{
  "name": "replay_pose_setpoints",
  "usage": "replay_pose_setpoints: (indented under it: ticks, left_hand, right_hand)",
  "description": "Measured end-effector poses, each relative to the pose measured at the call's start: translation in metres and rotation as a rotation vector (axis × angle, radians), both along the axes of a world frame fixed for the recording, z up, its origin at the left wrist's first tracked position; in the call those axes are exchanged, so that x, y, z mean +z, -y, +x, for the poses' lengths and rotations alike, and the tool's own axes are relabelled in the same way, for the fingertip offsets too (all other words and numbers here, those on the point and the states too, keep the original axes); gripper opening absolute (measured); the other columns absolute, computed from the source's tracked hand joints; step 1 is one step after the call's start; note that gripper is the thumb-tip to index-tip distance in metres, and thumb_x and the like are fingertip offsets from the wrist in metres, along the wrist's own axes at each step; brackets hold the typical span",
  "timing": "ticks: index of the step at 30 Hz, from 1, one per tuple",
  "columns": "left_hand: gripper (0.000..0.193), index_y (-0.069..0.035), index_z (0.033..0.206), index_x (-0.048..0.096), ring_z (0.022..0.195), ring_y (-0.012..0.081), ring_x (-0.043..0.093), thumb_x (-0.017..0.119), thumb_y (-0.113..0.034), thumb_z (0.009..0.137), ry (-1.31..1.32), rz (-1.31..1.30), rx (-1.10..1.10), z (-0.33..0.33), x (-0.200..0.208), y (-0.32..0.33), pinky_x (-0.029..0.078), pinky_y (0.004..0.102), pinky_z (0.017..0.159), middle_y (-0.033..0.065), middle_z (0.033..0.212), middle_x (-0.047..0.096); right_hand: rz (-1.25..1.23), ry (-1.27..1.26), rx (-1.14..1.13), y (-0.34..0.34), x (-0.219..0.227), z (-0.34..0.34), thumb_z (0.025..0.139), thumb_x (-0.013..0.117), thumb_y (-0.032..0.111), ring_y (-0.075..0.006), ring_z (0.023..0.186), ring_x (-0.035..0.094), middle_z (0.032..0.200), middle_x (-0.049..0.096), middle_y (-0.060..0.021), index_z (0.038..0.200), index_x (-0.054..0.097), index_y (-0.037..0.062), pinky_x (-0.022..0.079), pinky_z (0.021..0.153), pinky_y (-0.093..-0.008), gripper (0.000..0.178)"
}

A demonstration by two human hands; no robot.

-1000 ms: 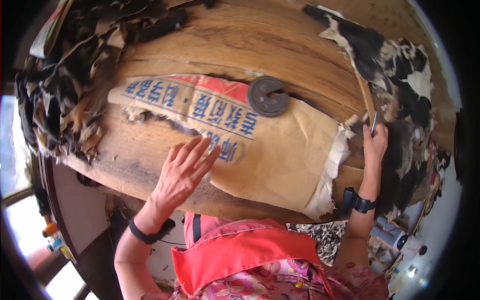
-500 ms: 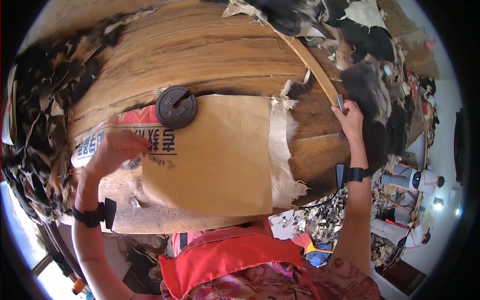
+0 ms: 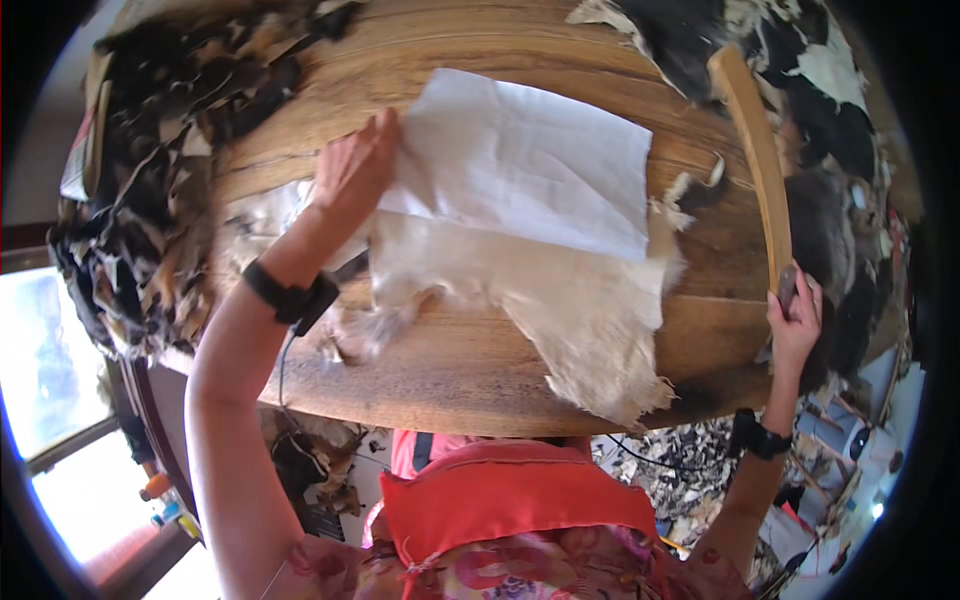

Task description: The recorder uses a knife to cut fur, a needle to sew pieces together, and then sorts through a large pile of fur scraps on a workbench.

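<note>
Sheet location?

On the wooden table, white side up, overlapping the pale hide, which sticks out on the sheet's near side.

Grips?

Left hand at the sheet's left edge, blurred; can't tell if it's pinching. Right hand well right of the sheet, fingers curled round the near end of a wooden strip.

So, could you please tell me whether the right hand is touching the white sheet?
Apart: the head view shows bare wooden tabletop between the right hand and the white sheet.
</note>
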State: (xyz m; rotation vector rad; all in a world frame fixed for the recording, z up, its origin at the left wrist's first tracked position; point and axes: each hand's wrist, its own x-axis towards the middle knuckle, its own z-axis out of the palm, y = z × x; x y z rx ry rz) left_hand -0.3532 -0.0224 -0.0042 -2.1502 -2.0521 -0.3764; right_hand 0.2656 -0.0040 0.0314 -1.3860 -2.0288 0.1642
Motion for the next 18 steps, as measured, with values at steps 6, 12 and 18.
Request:
replay_pose_setpoints:
  ticks: [6, 12, 18]
  left_hand:
    - [0.020, -0.002, 0.100, 0.064, 0.090, 0.0431, 0.070, 0.052, -0.017, 0.095, 0.125, -0.561, 0.085, -0.018, 0.008, -0.025, 0.053, 0.0551, 0.080, 0.0245, 0.094, 0.072]
    - [0.029, -0.002, 0.101, 0.068, 0.093, 0.0448, 0.067, 0.056, -0.028, 0.095, 0.189, -0.469, 0.201, -0.024, 0.018, -0.008, 0.051, 0.0522, 0.082, 0.0251, 0.092, 0.071]
    - [0.034, -0.004, 0.121, 0.061, 0.100, 0.0410, 0.069, 0.067, -0.020, 0.092, 0.488, -0.176, 0.231, -0.006, 0.041, 0.037, 0.051, 0.0489, 0.093, 0.0223, 0.106, 0.071]
  right_hand:
    - [-0.047, 0.292, 0.385, 0.014, 0.035, -0.054, 0.060, 0.078, -0.002, -0.0291, 0.103, 0.066, 0.117, 0.061, -0.0137, 0.126, 0.072, 0.0078, 0.058, 0.084, -0.0397, 0.067]
    - [0.022, 0.296, 0.594, -0.016, 0.025, -0.122, 0.067, 0.082, 0.002, -0.0273, 0.096, 0.068, 0.118, 0.058, -0.0139, 0.130, 0.069, 0.0114, 0.062, 0.075, -0.0366, 0.065]
    - [-0.097, 0.300, 0.685, -0.068, -0.001, -0.178, 0.071, 0.084, 0.006, -0.0281, 0.093, 0.070, 0.117, 0.057, -0.0148, 0.134, 0.066, 0.0160, 0.061, 0.075, -0.0382, 0.066]
